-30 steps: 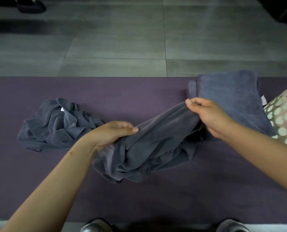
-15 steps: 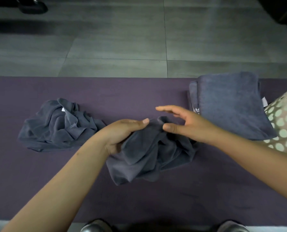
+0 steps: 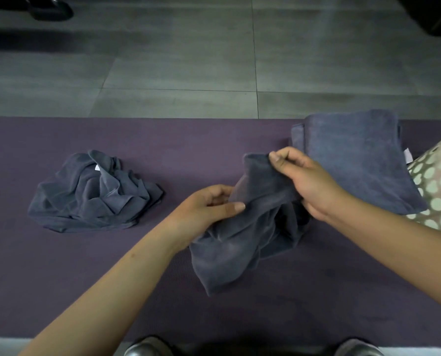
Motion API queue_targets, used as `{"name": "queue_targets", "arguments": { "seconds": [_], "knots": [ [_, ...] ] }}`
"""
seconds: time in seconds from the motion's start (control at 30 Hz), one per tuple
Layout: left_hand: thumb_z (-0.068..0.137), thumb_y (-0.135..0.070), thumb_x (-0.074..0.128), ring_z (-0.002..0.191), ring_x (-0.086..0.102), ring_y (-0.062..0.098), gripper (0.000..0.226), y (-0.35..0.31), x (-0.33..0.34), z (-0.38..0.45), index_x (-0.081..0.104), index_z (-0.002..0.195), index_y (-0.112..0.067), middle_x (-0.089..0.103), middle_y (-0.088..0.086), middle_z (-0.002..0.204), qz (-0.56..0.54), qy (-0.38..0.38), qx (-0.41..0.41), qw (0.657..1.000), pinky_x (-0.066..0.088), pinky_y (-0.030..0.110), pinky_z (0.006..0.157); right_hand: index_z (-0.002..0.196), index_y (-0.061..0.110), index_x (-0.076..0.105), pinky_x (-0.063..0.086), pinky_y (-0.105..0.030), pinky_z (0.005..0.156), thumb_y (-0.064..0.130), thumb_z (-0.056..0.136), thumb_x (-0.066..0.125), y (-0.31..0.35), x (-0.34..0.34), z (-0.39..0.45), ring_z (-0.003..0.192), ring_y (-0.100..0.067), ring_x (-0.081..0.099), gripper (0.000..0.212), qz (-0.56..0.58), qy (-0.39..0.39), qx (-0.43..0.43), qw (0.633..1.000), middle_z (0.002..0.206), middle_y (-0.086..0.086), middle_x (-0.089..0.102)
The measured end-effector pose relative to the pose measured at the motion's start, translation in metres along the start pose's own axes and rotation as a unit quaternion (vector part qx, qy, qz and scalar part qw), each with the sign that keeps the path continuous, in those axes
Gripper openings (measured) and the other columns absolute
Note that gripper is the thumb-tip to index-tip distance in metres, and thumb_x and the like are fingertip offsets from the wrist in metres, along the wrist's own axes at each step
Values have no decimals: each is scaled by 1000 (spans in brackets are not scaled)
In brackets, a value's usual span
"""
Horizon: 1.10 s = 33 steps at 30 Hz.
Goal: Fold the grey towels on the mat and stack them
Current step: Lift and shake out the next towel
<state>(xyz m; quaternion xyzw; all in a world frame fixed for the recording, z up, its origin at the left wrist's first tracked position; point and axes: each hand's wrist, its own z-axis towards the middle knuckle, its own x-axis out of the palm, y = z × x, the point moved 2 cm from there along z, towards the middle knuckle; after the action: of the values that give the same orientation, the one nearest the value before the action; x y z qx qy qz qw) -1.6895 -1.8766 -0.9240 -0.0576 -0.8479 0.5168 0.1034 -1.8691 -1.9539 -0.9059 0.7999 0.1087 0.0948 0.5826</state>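
Since half a second ago: right hand (image 3: 308,186) raised from the bunched cloth and now pinching a corner of it, lifted toward the far right; left hand (image 3: 209,211) hardly shifted, gripping the same cloth lower down

Largest to smallest:

- Grey tiled floor (image 3: 178,60) across the far half, pale seams crossing it
- Purple mat (image 3: 60,278) spread over the near half, carrying all three towels
- Folded grey towel (image 3: 355,160) at the far right of the mat, flat and squared, a small white tag showing at its right edge, its near right corner touching a spotted cushion (image 3: 440,191) at the right border
- Held grey towel (image 3: 242,240) in the middle of the mat, right of centre, crumpled; upper corner raised between thumb and fingers of the right hand, mid portion clamped between thumb and curled fingers of the left, lower folds sagging onto the mat toward the near side
- Crumpled grey towel (image 3: 93,194) lying loose on the left of the mat, well apart from both hands, a white tag peeking out near its top
- Dark shoe (image 3: 49,9) on the floor at the far left corner
- Two shoe tips at the near edge, left one (image 3: 142,349), right one (image 3: 355,349), both cut off by the border
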Motion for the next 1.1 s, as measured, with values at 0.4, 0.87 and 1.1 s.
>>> {"name": "queue_targets", "arguments": {
  "seconds": [0.4, 0.87, 1.1],
  "knots": [
    [87, -51, 50, 98, 68, 17, 45, -7, -3, -1, 69, 104, -14, 72, 4, 102, 97, -9, 62, 993, 54, 32, 88, 80, 19, 67, 53, -25, 75, 42, 81, 59, 11, -7, 7, 78, -11, 66, 24, -12, 43, 86, 995, 79, 2, 71],
    [38, -72, 80, 84, 64, 4, 62, 71, -102, 0, 74, 81, -28, 72, -7, 84, 213, 60, -124, 967, 47, 26, 81, 91, 17, 66, 54, -27, 66, 47, 88, 54, 8, -79, 32, 83, -13, 70, 32, 154, -153, 161, 963, 90, 0, 74],
    [65, -53, 77, 105, 64, 20, 67, 69, -129, -2, 65, 111, -5, 70, 8, 111, -7, -117, -139, 983, 53, 33, 84, 93, 15, 63, 49, -28, 65, 44, 90, 54, -22, -70, 41, 84, -15, 63, 31, 80, -163, 220, 958, 94, -4, 67]
  ]
}}
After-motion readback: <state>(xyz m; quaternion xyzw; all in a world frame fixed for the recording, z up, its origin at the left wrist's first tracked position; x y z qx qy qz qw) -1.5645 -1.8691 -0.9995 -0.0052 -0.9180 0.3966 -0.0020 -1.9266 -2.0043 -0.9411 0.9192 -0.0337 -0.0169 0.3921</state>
